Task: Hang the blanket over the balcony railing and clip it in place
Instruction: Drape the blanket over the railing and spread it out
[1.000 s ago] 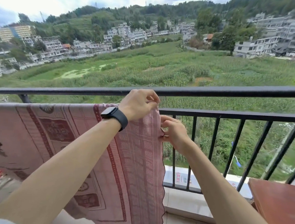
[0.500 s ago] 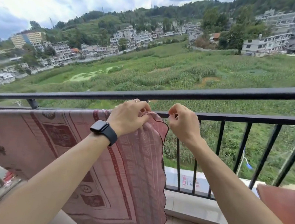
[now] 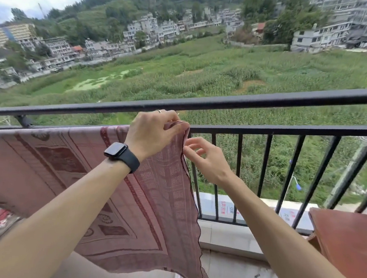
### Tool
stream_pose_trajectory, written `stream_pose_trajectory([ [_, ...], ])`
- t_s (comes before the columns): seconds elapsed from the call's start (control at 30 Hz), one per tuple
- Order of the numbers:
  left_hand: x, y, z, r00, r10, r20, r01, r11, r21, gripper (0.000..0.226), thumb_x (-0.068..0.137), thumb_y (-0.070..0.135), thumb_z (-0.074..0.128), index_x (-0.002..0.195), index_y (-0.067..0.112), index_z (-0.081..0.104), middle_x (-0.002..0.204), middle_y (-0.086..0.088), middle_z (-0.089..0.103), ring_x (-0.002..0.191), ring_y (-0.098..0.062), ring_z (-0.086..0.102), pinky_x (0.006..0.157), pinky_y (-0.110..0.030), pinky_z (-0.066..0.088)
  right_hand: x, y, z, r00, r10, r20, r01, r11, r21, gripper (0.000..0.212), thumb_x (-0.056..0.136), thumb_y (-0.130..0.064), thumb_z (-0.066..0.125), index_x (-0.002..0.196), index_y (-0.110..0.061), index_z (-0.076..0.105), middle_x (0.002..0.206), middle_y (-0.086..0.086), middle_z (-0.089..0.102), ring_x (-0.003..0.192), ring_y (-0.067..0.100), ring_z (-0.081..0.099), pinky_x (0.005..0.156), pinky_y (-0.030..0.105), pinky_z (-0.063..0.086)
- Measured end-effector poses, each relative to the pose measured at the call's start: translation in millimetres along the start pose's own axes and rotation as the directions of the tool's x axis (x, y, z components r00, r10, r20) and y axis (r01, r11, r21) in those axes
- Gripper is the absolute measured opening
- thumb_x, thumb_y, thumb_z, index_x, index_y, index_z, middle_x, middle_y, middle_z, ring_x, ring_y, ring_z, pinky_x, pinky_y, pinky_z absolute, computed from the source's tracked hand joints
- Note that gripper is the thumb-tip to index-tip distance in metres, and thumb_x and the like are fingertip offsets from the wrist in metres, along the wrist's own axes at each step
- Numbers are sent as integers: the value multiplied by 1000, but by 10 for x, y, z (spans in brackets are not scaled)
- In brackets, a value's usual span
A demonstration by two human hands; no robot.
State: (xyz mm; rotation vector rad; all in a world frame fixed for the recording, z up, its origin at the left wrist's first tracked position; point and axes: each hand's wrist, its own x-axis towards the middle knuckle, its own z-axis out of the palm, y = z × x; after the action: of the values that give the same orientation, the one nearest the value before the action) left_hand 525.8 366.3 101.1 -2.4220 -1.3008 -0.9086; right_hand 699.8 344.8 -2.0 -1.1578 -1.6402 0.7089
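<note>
Right hand [image 3: 207, 160] has dropped, fingers [image 3: 194, 140] pinching one blanket [image 3: 65, 173] edge; left hand [image 3: 150, 132] grips its corner.

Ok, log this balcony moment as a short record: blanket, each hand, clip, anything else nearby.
blanket: pink, patterned, draped over the railing's lower bar, near side hanging toward the floor
left hand: grips the blanket's top corner at the bar
right hand: fingertips seem to pinch the side edge just below that corner
clip: none in view
watch: on the left wrist
table: brown, at right, apart from the blanket
</note>
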Motion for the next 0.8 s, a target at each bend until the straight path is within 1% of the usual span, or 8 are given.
stream_pose_trajectory([
  [0.1, 46, 40, -16, 995, 35, -94, -38, 999, -22, 40, 92, 57, 56, 85, 21, 73, 61, 9, 59, 57, -12, 56, 57, -26, 42, -141, 128, 58, 999, 19, 47, -15, 996, -86, 43, 90, -61, 59, 104, -22, 68, 86, -5, 74, 75, 7, 70, 67, 28, 59],
  [0.2, 15, 55, 13, 997, -56, -45, 48, 985, -165, 38, 93, 56, 56, 86, 22, 71, 63, 12, 59, 59, -6, 54, 56, -26, 40, -180, 301, 164, 1000, 2, -21, -5, 988, -152, 30, 98, -43, 55, 101, -15, 68, 73, 2, 72, 57, 17, 63, 58, 41, 55],
  [0.27, -63, 38, 50, 999, -36, -14, 34, 991, -127, 40, 93, 58, 54, 87, 22, 70, 66, 8, 63, 63, -11, 58, 60, -32, 46, -179, 416, 182, 997, 61, -42, -67, 982, -178, 23, 99, -32, 55, 98, -11, 66, 74, 7, 71, 58, 22, 61, 60, 46, 53],
  [0.37, -145, 40, 68, 999, 36, 15, -37, 998, 55, 37, 95, 55, 52, 92, 23, 70, 72, 3, 68, 74, -21, 63, 70, -39, 52, -167, 528, 92, 981, 135, -141, -159, 971, -180, 18, 91, -29, 67, 81, -14, 66, 74, -1, 70, 68, 18, 65, 67, 39, 55],
  [0.53, -160, 171, 85, 1000, 21, 2, -21, 971, 240, 33, 93, 55, 51, 101, 27, 65, 85, 2, 69, 91, -27, 62, 88, -42, 40, -201, 356, 106, 988, 117, -99, -119, 993, -13, 45, 76, -39, 84, 63, -20, 45, 55, -8, 49, 50, 8, 38, 50, 26, 32],
  [0.7, -276, 142, 216, 999, 18, -38, -6, 955, 296, 33, 90, 54, 54, 103, 27, 68, 101, 0, 70, 104, -26, 58, 96, -43, 34, -368, 388, 112, 960, 257, 114, -281, 854, 439, 41, 86, -47, 73, 74, -17, 47, 62, -6, 41, 58, 11, 37, 56, 22, 38],
  [0.73, -307, 148, 254, 999, 29, -45, -14, 952, 307, 32, 91, 53, 54, 103, 27, 68, 102, 0, 70, 105, -26, 58, 98, -43, 34, -396, 426, 102, 955, 272, 120, -297, 844, 447, 39, 89, -45, 71, 74, -18, 46, 62, -8, 45, 57, 9, 42, 58, 23, 43],
  [0.8, -326, 141, 309, 997, 36, -74, -12, 954, 300, 28, 93, 48, 55, 102, 25, 69, 101, 1, 70, 105, -25, 58, 99, -43, 34, -445, 536, 113, 966, 250, 64, -258, 940, 225, 34, 89, -43, 71, 77, -20, 50, 71, -5, 59, 59, 11, 58, 62, 29, 49],
])
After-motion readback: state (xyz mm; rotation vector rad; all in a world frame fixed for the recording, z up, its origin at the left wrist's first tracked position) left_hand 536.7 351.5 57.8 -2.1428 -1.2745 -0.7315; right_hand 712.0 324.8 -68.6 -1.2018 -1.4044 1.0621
